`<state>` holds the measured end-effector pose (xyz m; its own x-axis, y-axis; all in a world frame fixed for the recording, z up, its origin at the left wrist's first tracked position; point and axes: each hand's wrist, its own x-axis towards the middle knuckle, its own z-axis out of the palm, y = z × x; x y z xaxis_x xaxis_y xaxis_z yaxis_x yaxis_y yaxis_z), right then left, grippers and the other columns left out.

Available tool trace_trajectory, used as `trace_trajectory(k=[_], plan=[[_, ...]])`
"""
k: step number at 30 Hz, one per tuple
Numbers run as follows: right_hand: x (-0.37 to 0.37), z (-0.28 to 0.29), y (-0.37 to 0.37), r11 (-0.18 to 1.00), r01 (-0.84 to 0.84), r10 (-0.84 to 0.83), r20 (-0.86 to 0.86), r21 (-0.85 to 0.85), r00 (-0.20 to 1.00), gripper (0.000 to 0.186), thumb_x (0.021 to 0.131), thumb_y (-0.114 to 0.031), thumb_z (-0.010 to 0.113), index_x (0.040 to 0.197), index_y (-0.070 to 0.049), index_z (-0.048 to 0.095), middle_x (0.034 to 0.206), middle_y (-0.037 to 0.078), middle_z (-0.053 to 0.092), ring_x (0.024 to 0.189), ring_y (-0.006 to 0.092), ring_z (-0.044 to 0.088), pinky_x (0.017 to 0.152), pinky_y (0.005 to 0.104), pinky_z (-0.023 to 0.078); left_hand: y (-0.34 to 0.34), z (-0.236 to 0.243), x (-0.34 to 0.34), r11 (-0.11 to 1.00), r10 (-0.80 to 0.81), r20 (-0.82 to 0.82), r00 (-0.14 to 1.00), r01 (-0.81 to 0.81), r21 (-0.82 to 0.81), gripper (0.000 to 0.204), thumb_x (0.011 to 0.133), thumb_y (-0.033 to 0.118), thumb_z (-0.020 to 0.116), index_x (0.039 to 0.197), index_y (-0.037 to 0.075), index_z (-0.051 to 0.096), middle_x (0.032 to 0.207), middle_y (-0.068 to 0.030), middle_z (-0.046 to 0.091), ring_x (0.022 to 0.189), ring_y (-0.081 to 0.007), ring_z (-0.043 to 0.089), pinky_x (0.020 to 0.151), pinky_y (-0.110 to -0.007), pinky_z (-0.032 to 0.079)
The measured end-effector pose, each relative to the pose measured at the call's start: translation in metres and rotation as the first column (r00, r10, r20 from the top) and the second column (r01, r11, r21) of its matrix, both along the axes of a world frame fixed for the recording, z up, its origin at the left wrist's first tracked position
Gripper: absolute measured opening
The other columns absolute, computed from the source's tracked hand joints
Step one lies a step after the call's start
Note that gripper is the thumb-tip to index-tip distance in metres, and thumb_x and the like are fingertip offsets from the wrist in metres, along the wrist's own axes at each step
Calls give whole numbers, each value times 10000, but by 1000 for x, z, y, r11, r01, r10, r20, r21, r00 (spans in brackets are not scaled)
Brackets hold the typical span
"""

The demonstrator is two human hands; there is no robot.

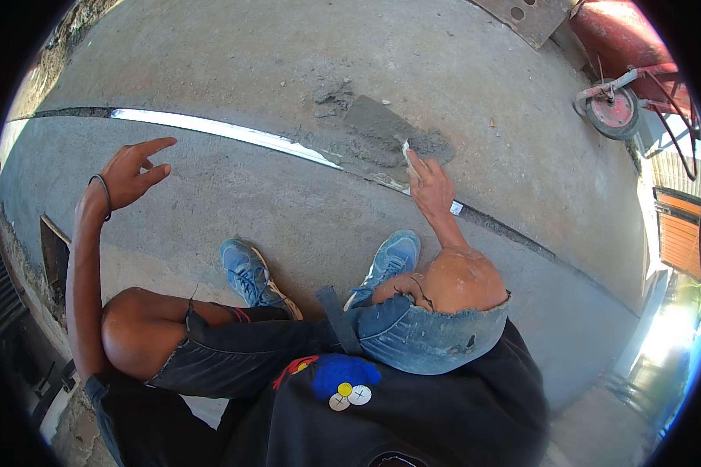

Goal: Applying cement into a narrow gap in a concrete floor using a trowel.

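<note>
My right hand (431, 187) is closed round the handle of a trowel (376, 117). The grey blade lies flat over a small heap of wet mortar (431, 145), with smears of it around. Just on my side of the heap, a long bright metal straightedge (226, 134) runs along a dark seam in the concrete; mortar smears cover part of its right end. My left hand (136, 173) hangs in the air near the straightedge's left end, index finger stretched out and thumb apart, holding nothing. A dark band circles its wrist.
My blue shoes (249, 268) rest on the smooth grey concrete (179, 210) below the seam. A rougher slab (234, 62) extends beyond it. At the far right stands a red wheelbarrow (615, 31) beside a board with holes (531, 17). A narrow groove (514, 233) continues rightward.
</note>
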<state>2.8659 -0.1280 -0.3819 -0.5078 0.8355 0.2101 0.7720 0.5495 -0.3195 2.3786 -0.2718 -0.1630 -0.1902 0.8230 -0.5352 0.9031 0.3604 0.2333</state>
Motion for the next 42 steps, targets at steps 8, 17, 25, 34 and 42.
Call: trace_trajectory(k=[8, 17, 25, 34, 42], plan=[[17, 1, -13, 1000, 9, -11, 136, 19, 991, 531, 799, -145, 712, 1304, -275, 616, 938, 49, 602, 823, 257, 622, 701, 389, 518, 4, 3, -1, 999, 27, 44, 999, -26, -31, 517, 911, 229, 616, 1389, 68, 505, 1325, -196, 586, 978, -317, 693, 865, -441, 549], [5, -12, -39, 997, -10, 1, 123, 76, 992, 574, 777, -97, 718, 1313, -275, 613, 1015, 57, 611, 840, 248, 605, 726, 368, 510, 3, 1, 0, 1000, -15, 12, 1000, 15, 6, 482, 915, 219, 620, 1371, 92, 532, 1264, -188, 628, 937, -326, 703, 830, -445, 563], [3, -15, -47, 998, -9, 1, 115, 68, 993, 567, 762, -94, 740, 1289, -277, 639, 1042, 65, 619, 862, 246, 609, 733, 367, 514, 4, 2, 3, 1000, -27, 6, 1000, 27, 8, 475, 918, 215, 619, 1369, 93, 535, 1255, -198, 629, 947, -332, 701, 830, -449, 561], [45, 11, 5, 901, 210, -321, -257, -380, 911, 404, 861, -213, 727, 1258, -168, 660, 1033, 144, 696, 908, 275, 677, 815, 344, 513, -1, 3, -1, 1000, -1, 0, 1000, 1, -8, 484, 918, 214, 615, 1378, 92, 525, 1237, -200, 638, 966, -328, 699, 853, -451, 553], [-41, 44, 3, 936, -66, 78, 20, -345, 997, 396, 895, -309, 652, 1264, -165, 642, 879, 208, 670, 833, 400, 647, 720, 467, 507, 15, 1, 10, 999, -43, -49, 998, 42, -26, 482, 920, 227, 614, 1375, 94, 529, 1235, -201, 639, 989, -331, 689, 874, -464, 541]])
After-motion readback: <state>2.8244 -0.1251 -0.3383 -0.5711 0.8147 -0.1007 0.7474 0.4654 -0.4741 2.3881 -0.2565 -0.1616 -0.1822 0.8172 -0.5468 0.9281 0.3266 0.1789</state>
